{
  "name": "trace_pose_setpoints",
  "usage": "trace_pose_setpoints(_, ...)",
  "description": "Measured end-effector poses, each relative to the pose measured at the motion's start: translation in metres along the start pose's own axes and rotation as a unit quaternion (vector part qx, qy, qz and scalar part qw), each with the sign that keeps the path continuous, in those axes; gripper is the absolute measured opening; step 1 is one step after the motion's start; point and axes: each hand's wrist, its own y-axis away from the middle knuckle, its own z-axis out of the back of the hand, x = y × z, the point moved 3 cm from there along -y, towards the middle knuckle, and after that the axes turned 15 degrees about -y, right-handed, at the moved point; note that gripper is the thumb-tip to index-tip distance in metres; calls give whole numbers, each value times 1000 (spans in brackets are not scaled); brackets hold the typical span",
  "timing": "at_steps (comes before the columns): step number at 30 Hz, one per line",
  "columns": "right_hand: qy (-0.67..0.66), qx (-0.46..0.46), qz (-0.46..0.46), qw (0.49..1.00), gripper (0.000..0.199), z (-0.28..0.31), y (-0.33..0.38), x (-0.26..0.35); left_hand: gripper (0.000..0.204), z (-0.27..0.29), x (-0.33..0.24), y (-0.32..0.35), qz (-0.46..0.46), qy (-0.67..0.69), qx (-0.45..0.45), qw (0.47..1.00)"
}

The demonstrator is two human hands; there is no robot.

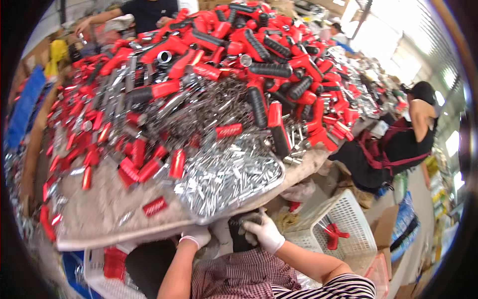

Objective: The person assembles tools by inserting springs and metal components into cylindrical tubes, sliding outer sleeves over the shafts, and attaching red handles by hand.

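Both of my hands wear white gloves with grey, soiled fingers and are below the table's front edge, above my checked apron [239, 279]. My left hand [198, 236] is close under the edge, its fingers mostly hidden. To its right, my right hand [265, 232] has its fingers curled inward beside a dark patch, and what they hold is not clear. Just beyond my hands, a clear tray [234, 174] full of small shiny metal pins [226, 182] sits at the table edge. A red sleeve-like piece [155, 206] lies left of the tray.
A large heap of red-and-black tool handles [269, 70] and metal tubes covers the table [94, 214]. A white perforated basket [348, 224] with a red tool [334, 235] stands right; another basket [94, 271] is lower left. Co-workers [398, 144] are at right and far left.
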Motion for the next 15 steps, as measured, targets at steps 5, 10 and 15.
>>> trace_pose_setpoints(5, -163, 13, -30, 986, 22, -8, 30, -19, 21, 177, -24, 135, -111, 128, -204, 964)
trace_pose_setpoints(10, -200, 133, -10, 971, 24, -49, 57, -15, 33, 255, -17, 115, 19, 74, -465, 882)
trace_pose_setpoints(15, -200, 172, 16, 964, 24, -60, 71, -3, 39, 226, -22, 163, -51, 193, -317, 927)
